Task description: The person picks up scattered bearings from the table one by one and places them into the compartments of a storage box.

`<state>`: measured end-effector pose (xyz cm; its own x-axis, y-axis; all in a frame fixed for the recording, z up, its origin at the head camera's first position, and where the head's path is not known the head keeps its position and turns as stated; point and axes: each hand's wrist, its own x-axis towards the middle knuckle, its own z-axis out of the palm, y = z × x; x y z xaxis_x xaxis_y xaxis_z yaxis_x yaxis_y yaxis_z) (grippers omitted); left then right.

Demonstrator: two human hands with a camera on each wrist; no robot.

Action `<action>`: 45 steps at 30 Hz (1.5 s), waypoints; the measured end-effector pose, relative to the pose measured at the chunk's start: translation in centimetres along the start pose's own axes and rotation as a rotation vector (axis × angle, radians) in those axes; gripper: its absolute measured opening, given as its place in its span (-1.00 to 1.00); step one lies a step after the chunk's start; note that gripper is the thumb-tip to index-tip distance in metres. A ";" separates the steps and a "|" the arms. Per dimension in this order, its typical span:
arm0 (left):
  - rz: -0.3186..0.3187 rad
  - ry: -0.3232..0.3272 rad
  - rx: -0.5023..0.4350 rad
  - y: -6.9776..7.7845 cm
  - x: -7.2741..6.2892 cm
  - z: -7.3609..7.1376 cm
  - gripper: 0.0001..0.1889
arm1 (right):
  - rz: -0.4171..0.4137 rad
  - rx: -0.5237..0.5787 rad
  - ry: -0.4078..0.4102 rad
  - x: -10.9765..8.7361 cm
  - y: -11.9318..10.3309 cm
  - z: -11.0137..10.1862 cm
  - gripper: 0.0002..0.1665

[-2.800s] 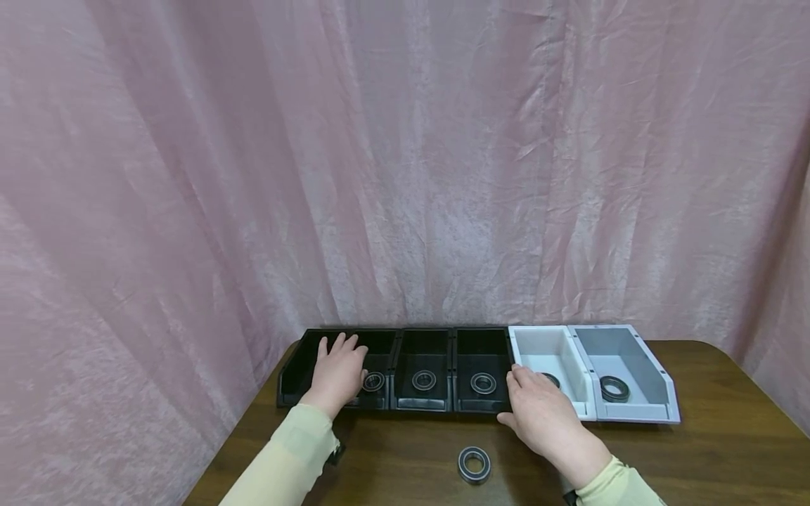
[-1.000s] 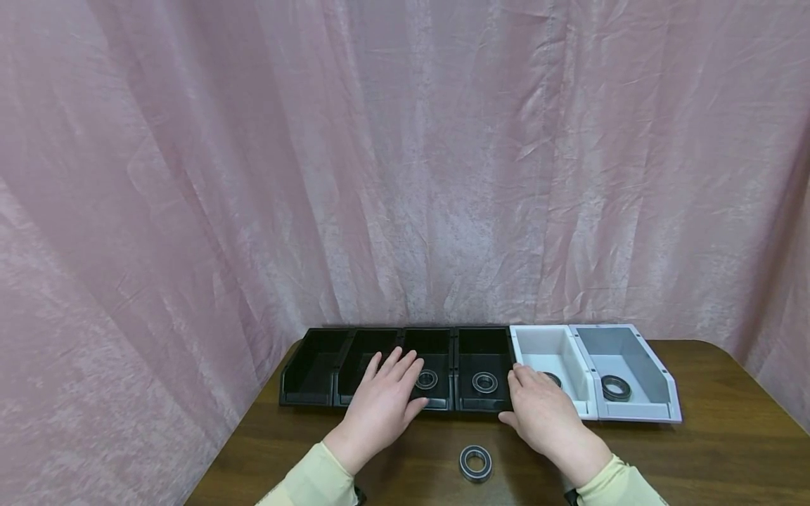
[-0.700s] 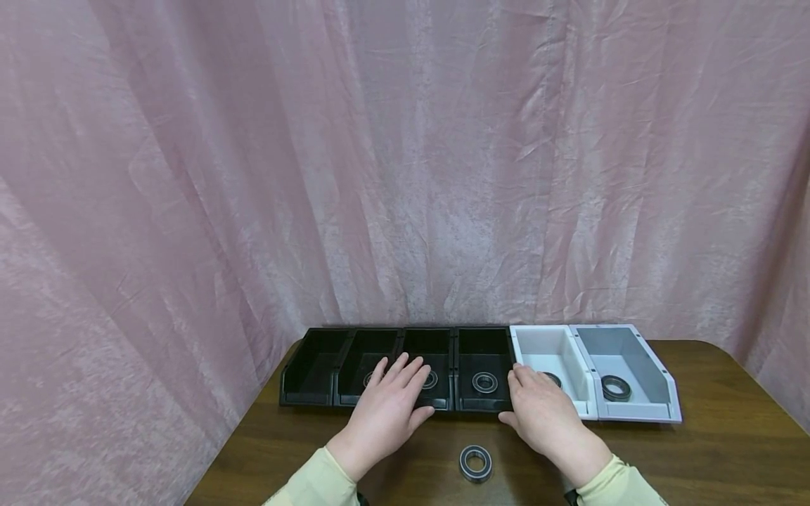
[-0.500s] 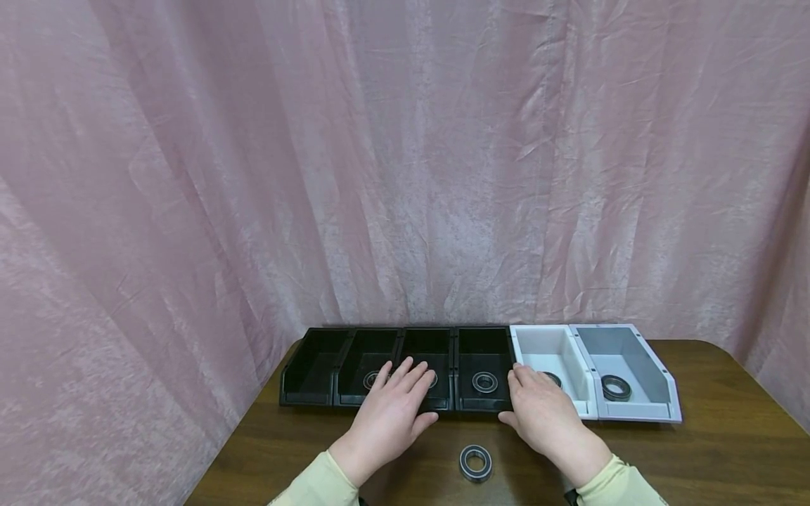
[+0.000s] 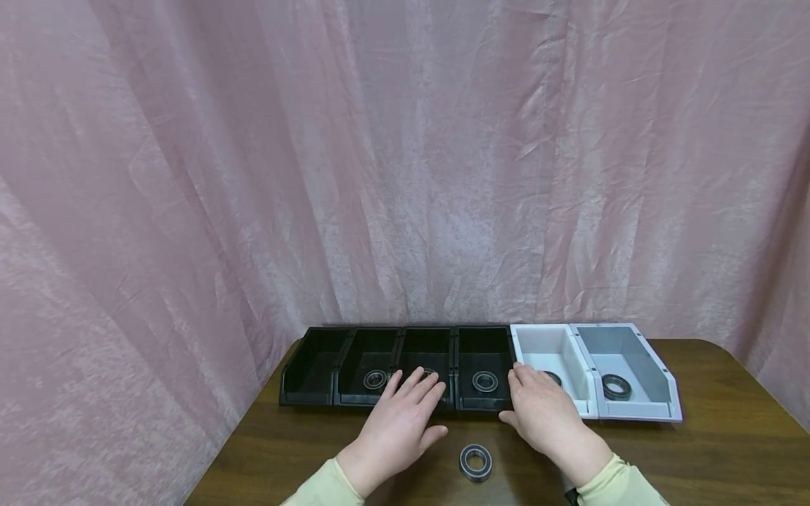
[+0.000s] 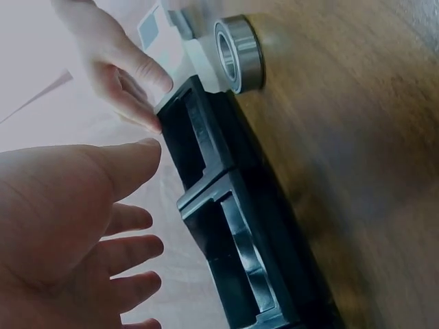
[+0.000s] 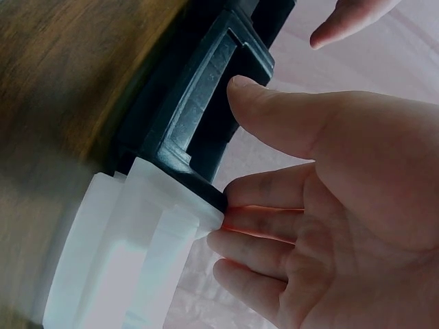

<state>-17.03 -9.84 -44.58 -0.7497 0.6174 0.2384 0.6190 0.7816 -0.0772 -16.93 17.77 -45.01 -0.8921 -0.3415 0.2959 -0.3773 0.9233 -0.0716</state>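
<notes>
My left hand [image 5: 401, 429] hovers with spread, straight fingers over the front of the third black bin [image 5: 427, 344], holding nothing. Its fingers partly cover a ball bearing inside that bin. At the seam between the last black bin [image 5: 484, 348] and the white bin [image 5: 549, 339], my right hand [image 5: 544, 414] rests its fingertips on the rims, as the right wrist view shows too. Its fingers are nearly straight and its thumb is held apart. Between the hands, a loose steel ball bearing [image 5: 476, 478] lies flat on the table, also showing in the left wrist view.
Bearings lie in the second black bin [image 5: 368, 381], the last black bin, the white bin, where the right hand half hides it, and the grey-white bin [image 5: 633, 351] at the right end. The leftmost black bin [image 5: 316, 358] shows none. A pink curtain [image 5: 405, 176] hangs behind.
My left hand has drawn back from the leftmost bins, moving right and towards me, uncovering the second bin's bearing. The right hand has stayed at the seam.
</notes>
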 end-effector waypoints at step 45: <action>0.211 -0.110 0.035 3.5 0.2 2.3 -0.34 | 0.013 0.004 -0.032 0.3 0.1 -0.4 -0.24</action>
<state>-15.56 -6.73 -47.00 -0.6266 0.7720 0.1067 0.7577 0.6355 -0.1483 -17.17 17.79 -44.54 -0.9045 -0.3345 0.2647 -0.3660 0.9273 -0.0789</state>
